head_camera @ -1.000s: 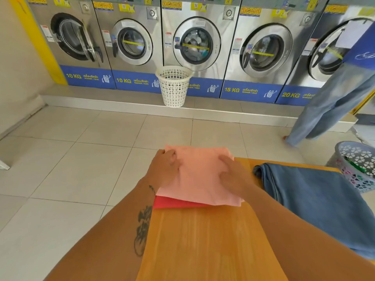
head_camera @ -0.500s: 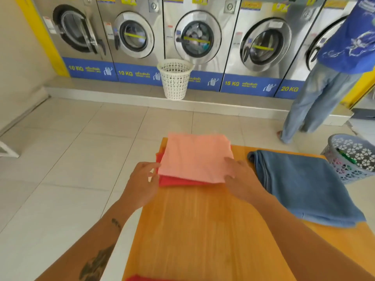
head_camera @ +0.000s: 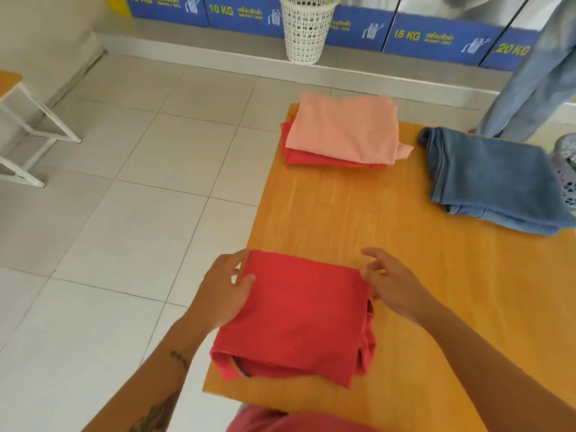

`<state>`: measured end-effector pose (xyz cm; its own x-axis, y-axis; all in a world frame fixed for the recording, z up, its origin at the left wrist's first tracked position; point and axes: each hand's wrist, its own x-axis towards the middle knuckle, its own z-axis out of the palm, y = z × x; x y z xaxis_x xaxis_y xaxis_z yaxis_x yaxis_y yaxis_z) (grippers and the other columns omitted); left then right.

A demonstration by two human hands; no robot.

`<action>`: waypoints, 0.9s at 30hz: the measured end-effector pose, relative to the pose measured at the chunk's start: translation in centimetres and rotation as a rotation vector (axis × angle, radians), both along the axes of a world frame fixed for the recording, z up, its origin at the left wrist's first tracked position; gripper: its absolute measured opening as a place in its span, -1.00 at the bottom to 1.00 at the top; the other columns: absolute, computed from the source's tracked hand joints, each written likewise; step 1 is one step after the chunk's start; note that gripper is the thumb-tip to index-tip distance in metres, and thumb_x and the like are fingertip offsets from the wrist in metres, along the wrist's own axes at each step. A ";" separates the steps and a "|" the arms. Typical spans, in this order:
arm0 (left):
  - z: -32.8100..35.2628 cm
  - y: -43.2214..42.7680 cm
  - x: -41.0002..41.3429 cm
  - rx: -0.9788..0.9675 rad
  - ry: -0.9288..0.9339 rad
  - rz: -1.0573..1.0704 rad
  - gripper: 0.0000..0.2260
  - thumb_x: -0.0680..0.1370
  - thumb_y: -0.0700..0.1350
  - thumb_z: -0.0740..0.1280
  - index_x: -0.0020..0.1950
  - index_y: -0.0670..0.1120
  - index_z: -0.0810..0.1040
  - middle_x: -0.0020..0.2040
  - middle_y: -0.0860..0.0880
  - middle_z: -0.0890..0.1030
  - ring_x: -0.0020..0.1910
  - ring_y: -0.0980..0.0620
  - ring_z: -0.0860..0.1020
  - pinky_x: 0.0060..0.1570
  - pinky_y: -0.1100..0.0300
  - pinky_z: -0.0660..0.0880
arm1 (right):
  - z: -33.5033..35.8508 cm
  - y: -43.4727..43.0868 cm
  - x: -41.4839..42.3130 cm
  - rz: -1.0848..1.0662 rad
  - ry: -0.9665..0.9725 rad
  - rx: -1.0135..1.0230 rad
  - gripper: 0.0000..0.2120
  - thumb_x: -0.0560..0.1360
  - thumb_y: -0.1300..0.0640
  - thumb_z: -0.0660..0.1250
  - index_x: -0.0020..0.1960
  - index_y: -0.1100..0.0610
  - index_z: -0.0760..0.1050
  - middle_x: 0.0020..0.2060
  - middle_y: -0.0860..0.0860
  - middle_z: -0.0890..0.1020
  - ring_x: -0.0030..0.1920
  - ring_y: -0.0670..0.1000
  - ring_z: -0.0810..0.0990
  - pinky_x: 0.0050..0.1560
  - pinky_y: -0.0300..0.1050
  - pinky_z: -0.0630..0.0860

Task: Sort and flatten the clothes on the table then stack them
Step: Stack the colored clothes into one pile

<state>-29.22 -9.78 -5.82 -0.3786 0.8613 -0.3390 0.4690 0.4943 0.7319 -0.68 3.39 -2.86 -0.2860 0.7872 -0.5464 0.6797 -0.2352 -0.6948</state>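
A folded red shirt (head_camera: 299, 316) lies at the near left corner of the orange wooden table (head_camera: 389, 219). My left hand (head_camera: 224, 291) holds its far left corner, thumb on top. My right hand (head_camera: 392, 283) sits at the shirt's right edge with fingers spread, touching the far right corner. At the table's far left corner a folded pink cloth (head_camera: 343, 129) rests on a folded red cloth (head_camera: 311, 159). Folded blue jeans (head_camera: 489, 179) lie at the far right.
A white laundry basket (head_camera: 305, 29) stands on the ledge below the washing machines. A person's jeans-clad legs (head_camera: 536, 79) stand beyond the table's right end. A purple basket (head_camera: 567, 169) is at the right edge. A bench frame (head_camera: 28, 126) stands at the left.
My hands left the pink stack and came back to the near red shirt. The view tilted down, so the near edge of the table shows now.
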 end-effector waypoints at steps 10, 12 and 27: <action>0.5 0.3 3.6 0.027 0.153 -0.039 -0.43 0.56 -0.11 0.22 0.55 0.13 0.15 0.24 0.01 0.43 0.21 0.01 0.44 0.20 0.10 0.43 | 0.9 -4.2 -2.2 -0.083 0.090 -0.061 -0.48 0.42 0.24 0.41 0.27 -0.12 0.34 0.07 -0.06 0.53 0.00 -0.02 0.59 -0.02 0.04 0.62; 0.8 1.0 4.0 0.094 0.060 -0.043 -0.42 0.57 -0.15 0.22 0.54 0.20 0.17 0.23 0.07 0.40 0.19 0.10 0.43 0.21 0.23 0.36 | 1.0 -3.4 -2.4 -0.120 0.093 0.051 -0.46 0.42 0.28 0.38 0.27 -0.13 0.34 0.05 -0.05 0.53 -0.03 -0.02 0.58 0.02 0.10 0.61; 1.0 3.9 4.0 -0.027 -0.202 -0.188 -0.62 0.58 -0.05 0.32 0.32 0.34 0.47 0.32 0.16 0.40 0.29 0.08 0.42 0.33 0.06 0.41 | -0.7 -2.9 1.0 -0.032 0.071 0.197 -0.45 0.44 0.22 0.43 0.30 -0.25 0.44 0.20 -0.09 0.43 0.15 -0.17 0.45 0.02 -0.38 0.41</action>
<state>-25.21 -5.91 -4.86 -0.1358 0.8997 -0.4149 0.4001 0.4329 0.8078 0.36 0.52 -3.55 -0.2911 0.8861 -0.3606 0.6220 -0.1111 -0.7751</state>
